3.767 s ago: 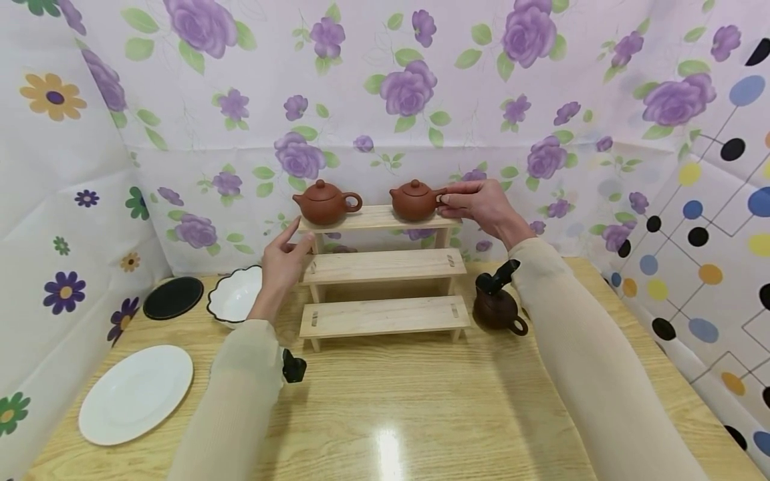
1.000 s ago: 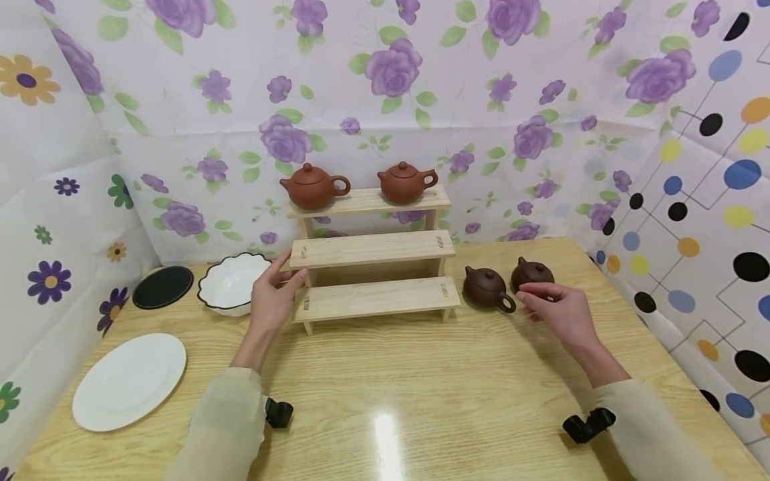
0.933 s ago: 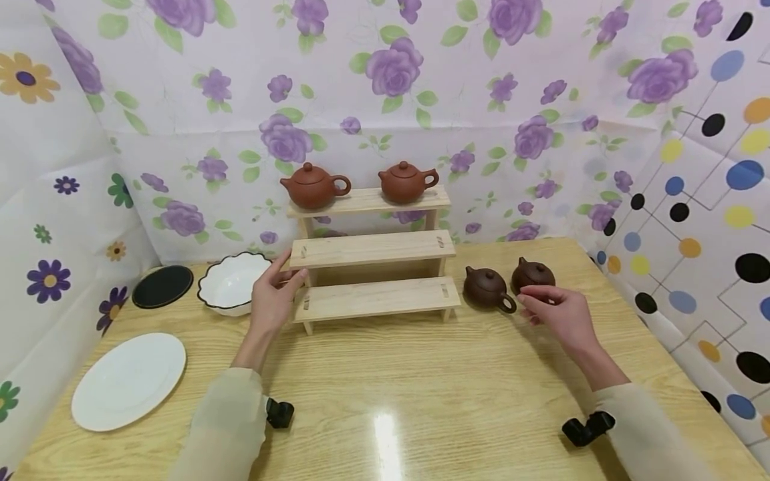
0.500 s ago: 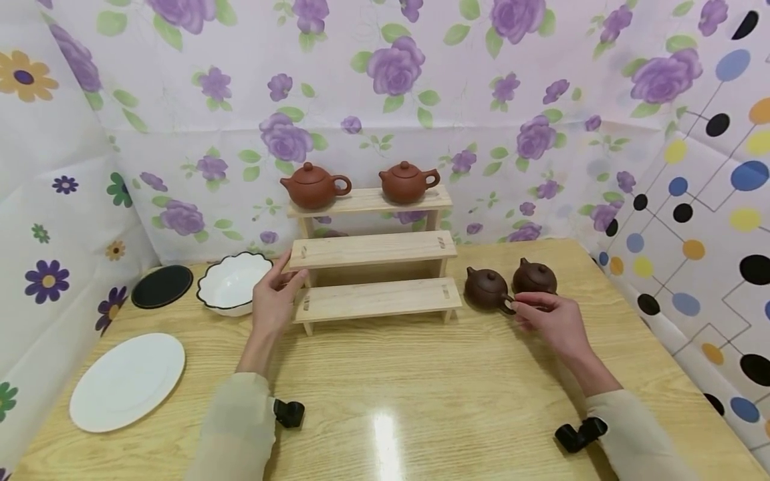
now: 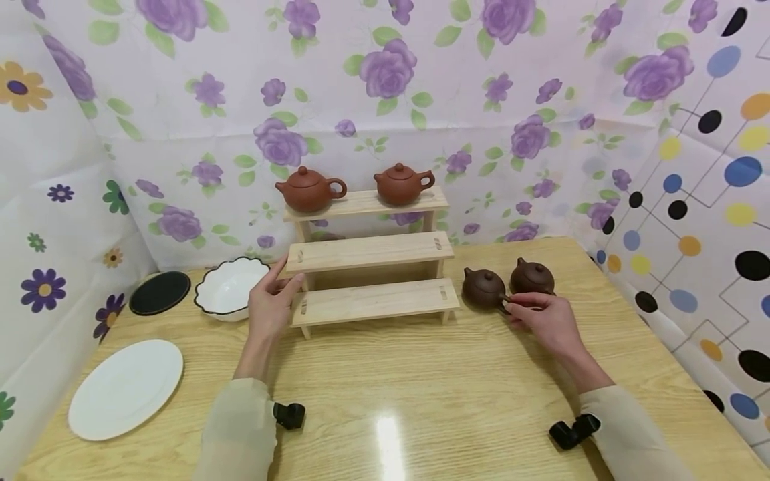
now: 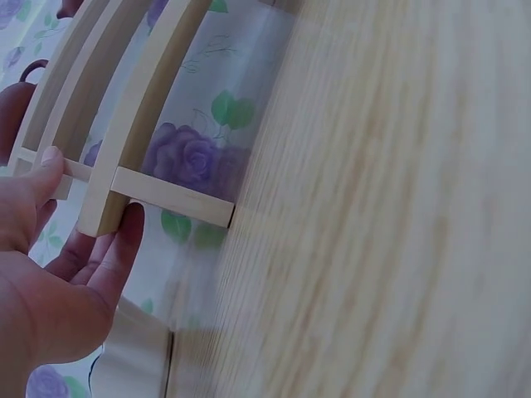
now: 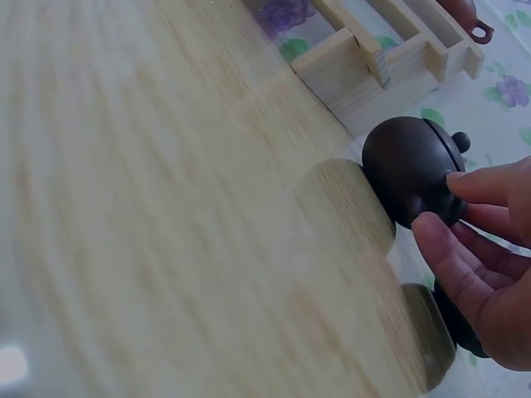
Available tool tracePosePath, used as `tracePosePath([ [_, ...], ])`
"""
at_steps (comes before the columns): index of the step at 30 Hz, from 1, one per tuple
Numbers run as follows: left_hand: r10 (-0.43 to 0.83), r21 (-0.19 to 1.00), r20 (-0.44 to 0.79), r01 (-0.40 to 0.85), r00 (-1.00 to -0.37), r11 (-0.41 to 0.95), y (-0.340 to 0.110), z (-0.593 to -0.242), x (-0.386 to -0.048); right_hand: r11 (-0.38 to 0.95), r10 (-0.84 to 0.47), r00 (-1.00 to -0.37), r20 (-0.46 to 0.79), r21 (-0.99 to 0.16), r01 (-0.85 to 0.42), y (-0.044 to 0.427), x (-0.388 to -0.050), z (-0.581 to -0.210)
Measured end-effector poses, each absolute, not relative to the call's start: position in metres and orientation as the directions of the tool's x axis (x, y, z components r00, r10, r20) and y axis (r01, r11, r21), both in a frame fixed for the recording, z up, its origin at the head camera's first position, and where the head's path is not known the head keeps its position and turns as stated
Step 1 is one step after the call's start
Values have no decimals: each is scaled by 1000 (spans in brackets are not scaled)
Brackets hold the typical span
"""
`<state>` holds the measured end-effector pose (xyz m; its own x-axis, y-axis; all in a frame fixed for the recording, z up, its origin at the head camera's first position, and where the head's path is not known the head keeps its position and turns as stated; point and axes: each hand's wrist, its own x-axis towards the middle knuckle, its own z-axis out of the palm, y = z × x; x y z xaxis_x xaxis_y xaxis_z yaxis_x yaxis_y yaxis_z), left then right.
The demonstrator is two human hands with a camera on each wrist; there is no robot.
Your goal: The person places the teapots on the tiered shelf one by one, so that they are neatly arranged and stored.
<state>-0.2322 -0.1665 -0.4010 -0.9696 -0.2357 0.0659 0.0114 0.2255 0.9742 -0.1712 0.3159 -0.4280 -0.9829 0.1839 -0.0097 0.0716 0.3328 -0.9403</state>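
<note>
My right hand (image 5: 547, 324) pinches the looped handle of a dark brown teapot (image 5: 483, 288), which stands on the table right of the wooden shelf stand. A second dark teapot (image 5: 533, 276) sits just behind that hand, partly covered by it. At the stand's left end, my left hand (image 5: 272, 304) holds the side, thumb and fingers against the planks; in the left wrist view the fingers (image 6: 124, 249) reach behind a plank end. Two reddish-brown teapots, a left one (image 5: 307, 192) and a right one (image 5: 400, 185), stand on the top shelf (image 5: 361, 203).
Left of the stand are a white scalloped bowl (image 5: 228, 287) with a dark rim, a black round coaster (image 5: 160, 292) and a white plate (image 5: 126, 389). The middle shelf (image 5: 369, 252) and bottom shelf (image 5: 375, 302) show bare wood. Patterned cloth hangs behind and at both sides.
My right hand has left the reddish teapot on the top shelf, come down beside the dark teapots, and taken the nearer one's handle. My left hand has slid lower along the stand's side.
</note>
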Motion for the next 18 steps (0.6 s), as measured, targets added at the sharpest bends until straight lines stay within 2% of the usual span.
tracePosePath([
  [18,-247,972,83,24,-966,233,-166,-402,-231,359,168,-986,-6,-931,66,317,-174,-434],
])
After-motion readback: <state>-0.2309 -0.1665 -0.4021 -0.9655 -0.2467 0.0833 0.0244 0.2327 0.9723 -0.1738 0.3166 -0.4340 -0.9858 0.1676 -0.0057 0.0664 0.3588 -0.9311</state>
